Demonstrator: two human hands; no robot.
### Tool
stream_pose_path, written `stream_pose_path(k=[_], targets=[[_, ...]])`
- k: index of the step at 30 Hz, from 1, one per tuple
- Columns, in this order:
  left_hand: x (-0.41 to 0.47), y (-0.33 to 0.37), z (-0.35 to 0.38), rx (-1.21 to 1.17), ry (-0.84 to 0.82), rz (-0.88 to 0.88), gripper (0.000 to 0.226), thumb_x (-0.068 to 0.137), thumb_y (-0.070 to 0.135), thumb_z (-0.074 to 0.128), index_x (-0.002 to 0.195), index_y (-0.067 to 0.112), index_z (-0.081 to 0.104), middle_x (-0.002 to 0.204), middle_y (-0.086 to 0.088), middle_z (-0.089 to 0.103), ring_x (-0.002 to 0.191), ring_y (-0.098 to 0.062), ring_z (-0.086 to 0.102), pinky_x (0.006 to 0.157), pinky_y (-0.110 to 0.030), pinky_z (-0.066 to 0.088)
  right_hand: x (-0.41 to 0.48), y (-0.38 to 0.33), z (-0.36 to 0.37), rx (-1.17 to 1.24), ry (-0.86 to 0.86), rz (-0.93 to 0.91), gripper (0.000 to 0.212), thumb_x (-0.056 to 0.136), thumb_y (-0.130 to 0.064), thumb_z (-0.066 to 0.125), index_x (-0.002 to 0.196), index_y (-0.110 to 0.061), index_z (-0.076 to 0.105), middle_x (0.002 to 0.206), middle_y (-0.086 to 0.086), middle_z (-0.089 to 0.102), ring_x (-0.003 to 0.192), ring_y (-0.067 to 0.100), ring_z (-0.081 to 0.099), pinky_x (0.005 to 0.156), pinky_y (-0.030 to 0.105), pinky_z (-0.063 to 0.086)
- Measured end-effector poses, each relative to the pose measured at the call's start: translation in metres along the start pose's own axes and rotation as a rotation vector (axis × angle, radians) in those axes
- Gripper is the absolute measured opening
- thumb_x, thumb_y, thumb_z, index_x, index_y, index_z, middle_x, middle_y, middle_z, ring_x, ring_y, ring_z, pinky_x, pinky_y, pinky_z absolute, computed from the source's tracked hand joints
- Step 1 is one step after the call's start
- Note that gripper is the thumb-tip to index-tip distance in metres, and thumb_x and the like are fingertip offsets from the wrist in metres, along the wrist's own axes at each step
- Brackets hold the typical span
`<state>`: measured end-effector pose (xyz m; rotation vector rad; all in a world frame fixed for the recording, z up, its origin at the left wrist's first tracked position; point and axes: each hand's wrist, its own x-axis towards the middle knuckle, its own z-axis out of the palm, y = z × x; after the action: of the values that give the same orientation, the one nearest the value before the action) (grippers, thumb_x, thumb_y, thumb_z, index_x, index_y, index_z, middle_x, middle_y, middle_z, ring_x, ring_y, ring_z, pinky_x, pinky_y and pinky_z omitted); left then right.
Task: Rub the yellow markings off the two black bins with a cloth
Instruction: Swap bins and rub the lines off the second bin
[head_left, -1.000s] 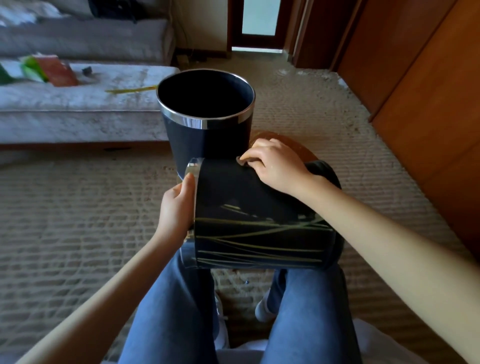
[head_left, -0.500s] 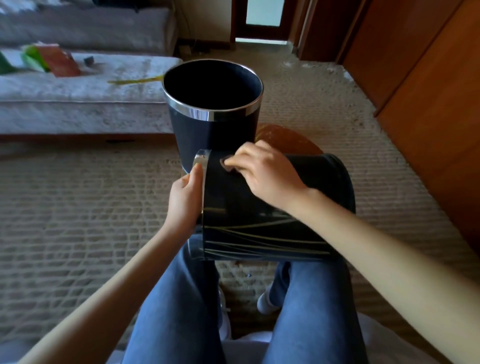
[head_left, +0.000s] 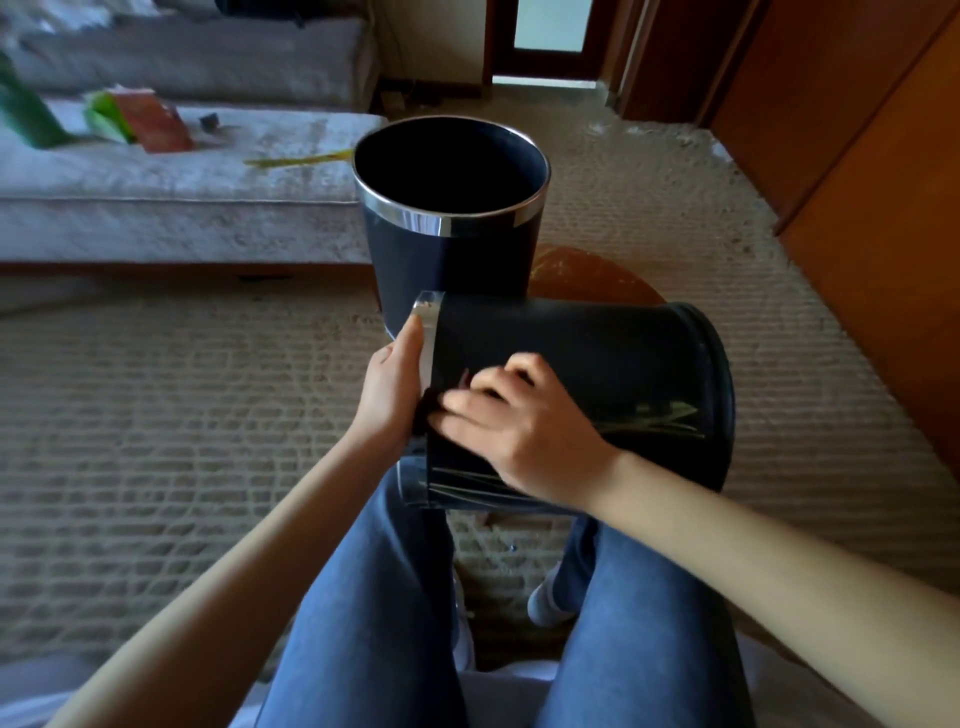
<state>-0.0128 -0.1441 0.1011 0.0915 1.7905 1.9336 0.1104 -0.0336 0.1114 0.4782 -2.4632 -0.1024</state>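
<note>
- Carpeted room, head view: lap bin (head_left: 597, 353) lies sideways across the knees, and upright bin (head_left: 447, 260) stands just beyond.
- Left hand (head_left: 389, 389) grips the lap bin's rim. Right hand (head_left: 524, 426) curls its fingers over a dark cloth (head_left: 425, 415), pressing it on the wall.
- Yellow marks (head_left: 649, 421) show near the base, so brace the rim and rub firmly along each streak.

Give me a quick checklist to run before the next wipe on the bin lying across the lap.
1. Steady lying bin: ok, the left hand grips its rim.
2. Contact of cloth with the bin's side: ok, the right hand presses it there.
3. No yellow markings left here: not ok, streaks show near the base and the lower edge.
4. Clean upright bin: cannot tell, only one side shows.
</note>
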Motion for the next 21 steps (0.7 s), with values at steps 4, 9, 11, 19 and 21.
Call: stream_pose_path(k=[4,9,11,19,21], targets=[[-0.007,0.002,-0.001,0.009,0.028,0.03,0.047,0.099,0.051,0.05,0.114,0.014,0.073,0.104,-0.007,0.077,0.103,-0.021,0.072,0.097,-0.042,0.055,0.046,0.026,0.011,-0.001,-0.003,0.337,0.026,0.087,-0.007,0.059,0.102,-0.021,0.075,0.095,-0.004,0.069,0.083,0.029,0.059,0.072,0.042,0.04],[0.007,0.003,0.0,0.069,0.053,0.02,0.059,0.086,0.062,0.051,0.112,0.014,0.073,0.104,-0.006,0.077,0.105,-0.023,0.071,0.105,-0.05,0.05,0.027,0.057,-0.004,-0.009,-0.116,0.409,0.029,0.082,-0.006,0.062,0.103,-0.017,0.076,0.097,0.0,0.071,0.084,0.032,0.061,0.073,0.043,0.044],[0.01,0.005,0.001,0.107,0.078,0.005,0.056,0.092,0.059,0.049,0.109,0.012,0.074,0.095,-0.004,0.077,0.102,-0.023,0.071,0.104,-0.05,0.051,-0.008,0.08,-0.026,-0.022,-0.071,0.505,0.028,0.083,-0.007,0.062,0.105,-0.017,0.077,0.101,-0.001,0.072,0.086,0.032,0.063,0.075,0.049,0.049],[0.011,0.006,0.007,0.147,0.091,-0.023,0.047,0.103,0.049,0.043,0.085,0.011,0.065,0.047,0.004,0.062,0.058,-0.006,0.058,0.072,-0.033,0.049,-0.156,0.03,-0.072,-0.208,-0.104,0.289,0.032,0.097,-0.005,0.053,0.118,-0.015,0.073,0.121,0.003,0.07,0.109,0.024,0.057,0.092,0.046,0.043],[0.011,0.003,0.007,0.159,0.101,0.0,0.047,0.104,0.045,0.042,0.073,0.014,0.06,0.039,0.012,0.052,0.04,0.001,0.048,0.054,-0.021,0.044,-0.158,0.043,-0.076,-0.231,-0.099,0.257,0.031,0.1,-0.007,0.049,0.118,-0.016,0.074,0.12,0.002,0.071,0.108,0.023,0.058,0.09,0.047,0.044]])
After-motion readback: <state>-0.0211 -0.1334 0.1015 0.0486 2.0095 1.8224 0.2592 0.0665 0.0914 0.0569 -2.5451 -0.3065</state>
